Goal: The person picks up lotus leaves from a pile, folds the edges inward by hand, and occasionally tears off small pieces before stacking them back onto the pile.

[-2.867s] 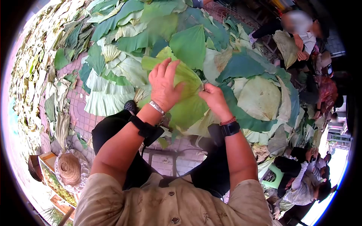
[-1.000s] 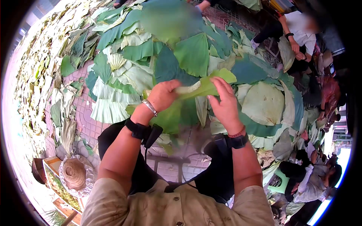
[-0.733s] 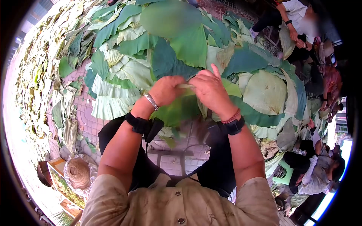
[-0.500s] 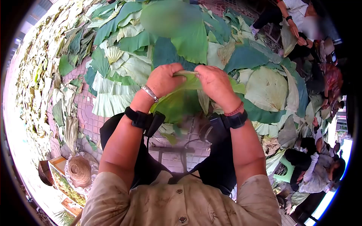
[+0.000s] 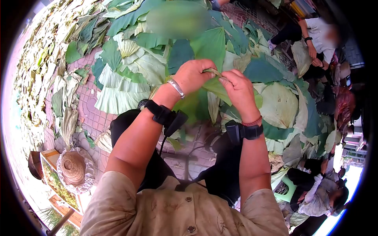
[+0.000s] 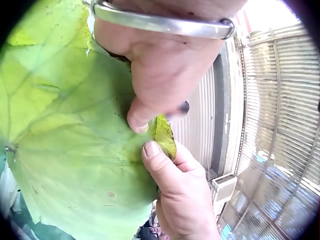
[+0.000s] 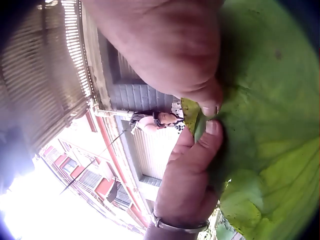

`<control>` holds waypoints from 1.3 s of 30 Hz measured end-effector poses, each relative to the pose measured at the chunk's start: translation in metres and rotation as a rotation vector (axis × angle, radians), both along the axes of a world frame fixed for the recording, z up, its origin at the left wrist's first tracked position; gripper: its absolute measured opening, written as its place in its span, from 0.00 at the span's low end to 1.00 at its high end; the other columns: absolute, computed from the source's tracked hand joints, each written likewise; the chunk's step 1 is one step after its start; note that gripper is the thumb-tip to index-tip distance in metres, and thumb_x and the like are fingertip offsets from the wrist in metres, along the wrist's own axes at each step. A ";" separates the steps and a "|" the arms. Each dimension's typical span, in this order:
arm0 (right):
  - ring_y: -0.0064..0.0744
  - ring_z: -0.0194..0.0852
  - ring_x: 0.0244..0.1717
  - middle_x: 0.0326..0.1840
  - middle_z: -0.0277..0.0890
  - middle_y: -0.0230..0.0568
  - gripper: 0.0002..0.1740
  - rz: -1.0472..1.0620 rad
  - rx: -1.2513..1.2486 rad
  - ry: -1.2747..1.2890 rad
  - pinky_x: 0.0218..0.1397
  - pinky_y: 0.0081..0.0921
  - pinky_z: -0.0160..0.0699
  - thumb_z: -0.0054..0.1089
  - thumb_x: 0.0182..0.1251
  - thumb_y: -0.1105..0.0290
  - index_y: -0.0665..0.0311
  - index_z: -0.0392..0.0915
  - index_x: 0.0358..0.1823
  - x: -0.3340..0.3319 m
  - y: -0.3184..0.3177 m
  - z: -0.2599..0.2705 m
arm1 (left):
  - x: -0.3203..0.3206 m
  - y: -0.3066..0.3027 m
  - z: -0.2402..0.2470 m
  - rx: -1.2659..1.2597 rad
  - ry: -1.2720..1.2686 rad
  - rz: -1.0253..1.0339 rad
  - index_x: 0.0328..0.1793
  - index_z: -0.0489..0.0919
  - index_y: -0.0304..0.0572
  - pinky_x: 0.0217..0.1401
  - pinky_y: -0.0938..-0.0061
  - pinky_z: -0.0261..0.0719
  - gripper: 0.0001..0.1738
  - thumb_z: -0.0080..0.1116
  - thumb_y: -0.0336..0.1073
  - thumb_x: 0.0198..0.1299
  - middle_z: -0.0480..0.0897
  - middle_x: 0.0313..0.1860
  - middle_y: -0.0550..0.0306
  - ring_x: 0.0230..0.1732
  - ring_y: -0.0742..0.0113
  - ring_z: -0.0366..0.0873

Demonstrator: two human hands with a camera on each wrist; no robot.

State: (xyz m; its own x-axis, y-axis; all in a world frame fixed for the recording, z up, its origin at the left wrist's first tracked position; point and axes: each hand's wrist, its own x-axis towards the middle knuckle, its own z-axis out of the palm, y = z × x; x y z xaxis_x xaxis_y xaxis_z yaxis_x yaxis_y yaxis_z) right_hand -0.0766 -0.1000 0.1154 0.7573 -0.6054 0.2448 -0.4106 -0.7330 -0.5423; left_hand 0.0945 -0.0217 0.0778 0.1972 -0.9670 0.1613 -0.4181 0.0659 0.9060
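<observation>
A large yellow-green lotus leaf hangs from both hands, its broad veined face spread out in the wrist views. My left hand, with a silver bangle at the wrist, pinches the leaf's upper edge between thumb and fingers. Close beside it, my right hand pinches the same edge, thumb on the near face. In the left wrist view a browned, speckled flap of the rim folds over between the two thumbs. Below the hands, the leaf's lower part overlaps other leaves in the head view.
A wide heap of overlapping lotus leaves covers the paved ground ahead. Drying leaves spread along the left. A straw hat lies lower left by a wooden box. Other people sit on the right, near a green stool.
At first the left hand was spread over the leaf while the right pinched it. Both hands since shifted along the leaf; now they pinch its edge close together, slightly right of half a second ago.
</observation>
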 end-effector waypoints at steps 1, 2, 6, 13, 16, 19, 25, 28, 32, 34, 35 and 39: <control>0.54 0.73 0.37 0.34 0.74 0.48 0.08 0.003 0.006 0.003 0.38 0.40 0.72 0.56 0.59 0.70 0.62 0.76 0.39 -0.001 -0.001 -0.001 | -0.001 0.001 0.002 -0.006 0.016 -0.004 0.42 0.79 0.37 0.42 0.73 0.75 0.08 0.56 0.31 0.58 0.81 0.32 0.51 0.35 0.66 0.78; 0.53 0.74 0.37 0.35 0.74 0.48 0.08 0.004 0.013 0.005 0.39 0.39 0.72 0.56 0.59 0.71 0.62 0.76 0.39 -0.003 -0.004 -0.004 | 0.000 0.001 0.004 0.011 0.003 -0.021 0.42 0.79 0.38 0.42 0.73 0.75 0.08 0.56 0.31 0.58 0.81 0.32 0.52 0.34 0.66 0.78; 0.53 0.74 0.38 0.36 0.75 0.49 0.08 -0.026 0.090 0.015 0.39 0.38 0.73 0.56 0.59 0.72 0.62 0.75 0.40 -0.004 -0.006 -0.008 | -0.001 0.002 0.004 0.058 -0.011 -0.064 0.42 0.80 0.38 0.41 0.74 0.75 0.08 0.56 0.32 0.58 0.80 0.30 0.53 0.33 0.68 0.78; 0.53 0.74 0.37 0.34 0.75 0.50 0.08 0.037 0.120 -0.051 0.37 0.35 0.73 0.57 0.58 0.72 0.62 0.75 0.40 -0.003 -0.003 -0.004 | -0.001 -0.001 0.004 0.068 -0.023 -0.119 0.39 0.80 0.39 0.35 0.73 0.73 0.09 0.57 0.37 0.60 0.77 0.26 0.52 0.27 0.68 0.73; 0.52 0.74 0.34 0.32 0.74 0.50 0.08 0.055 0.183 -0.048 0.36 0.34 0.72 0.58 0.59 0.70 0.63 0.75 0.39 -0.004 -0.004 -0.004 | -0.002 -0.001 0.003 0.049 -0.020 -0.118 0.39 0.79 0.38 0.33 0.73 0.72 0.11 0.57 0.39 0.61 0.75 0.25 0.54 0.26 0.69 0.69; 0.51 0.72 0.31 0.30 0.73 0.50 0.08 0.053 0.255 -0.026 0.35 0.32 0.72 0.59 0.60 0.69 0.63 0.75 0.38 -0.006 -0.008 -0.007 | -0.004 -0.001 0.003 0.014 -0.011 -0.110 0.38 0.78 0.37 0.33 0.74 0.71 0.11 0.57 0.39 0.62 0.73 0.23 0.55 0.26 0.71 0.67; 0.46 0.70 0.27 0.28 0.72 0.49 0.07 0.048 0.257 -0.025 0.33 0.31 0.71 0.60 0.60 0.69 0.64 0.75 0.36 -0.007 -0.006 -0.008 | -0.005 0.001 0.007 0.050 0.051 -0.129 0.35 0.78 0.36 0.32 0.76 0.69 0.11 0.56 0.37 0.63 0.71 0.21 0.61 0.27 0.79 0.65; 0.43 0.71 0.26 0.26 0.72 0.49 0.07 0.050 0.241 -0.009 0.32 0.31 0.71 0.60 0.59 0.70 0.65 0.75 0.34 -0.007 -0.004 -0.006 | -0.006 0.002 0.006 0.076 0.165 -0.138 0.34 0.78 0.35 0.32 0.78 0.68 0.11 0.56 0.36 0.64 0.71 0.22 0.67 0.28 0.81 0.64; 0.40 0.72 0.25 0.25 0.72 0.48 0.06 0.027 0.247 -0.007 0.31 0.30 0.71 0.61 0.59 0.71 0.66 0.76 0.32 -0.006 0.000 0.005 | -0.007 0.001 0.002 0.098 0.418 -0.162 0.33 0.79 0.34 0.33 0.81 0.68 0.10 0.56 0.34 0.64 0.73 0.26 0.72 0.30 0.83 0.65; 0.38 0.73 0.26 0.25 0.73 0.47 0.05 0.026 0.238 -0.037 0.31 0.30 0.72 0.61 0.59 0.72 0.66 0.76 0.32 -0.005 0.002 0.006 | -0.009 0.002 0.004 0.078 0.525 -0.134 0.33 0.80 0.34 0.35 0.82 0.68 0.10 0.56 0.34 0.64 0.74 0.27 0.73 0.31 0.83 0.66; 0.37 0.74 0.26 0.25 0.73 0.46 0.05 0.031 0.232 -0.072 0.31 0.29 0.72 0.61 0.58 0.72 0.66 0.77 0.31 -0.004 0.004 0.007 | -0.009 0.002 0.003 0.087 0.526 -0.140 0.34 0.80 0.34 0.35 0.83 0.68 0.10 0.56 0.35 0.64 0.74 0.28 0.73 0.32 0.83 0.66; 0.39 0.75 0.26 0.25 0.74 0.44 0.03 0.042 0.212 -0.125 0.32 0.30 0.73 0.60 0.58 0.73 0.64 0.77 0.31 -0.005 0.005 0.008 | -0.007 0.002 0.003 0.131 0.520 -0.164 0.35 0.81 0.35 0.37 0.84 0.68 0.10 0.56 0.35 0.64 0.76 0.29 0.73 0.32 0.84 0.67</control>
State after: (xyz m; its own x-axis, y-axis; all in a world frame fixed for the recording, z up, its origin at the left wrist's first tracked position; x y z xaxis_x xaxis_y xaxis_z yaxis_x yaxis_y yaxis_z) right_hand -0.0814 -0.0948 0.1230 0.7549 -0.6216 0.2094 -0.3018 -0.6126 -0.7306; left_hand 0.0873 -0.0201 0.0808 0.0644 -0.9971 -0.0405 0.0919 -0.0344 0.9952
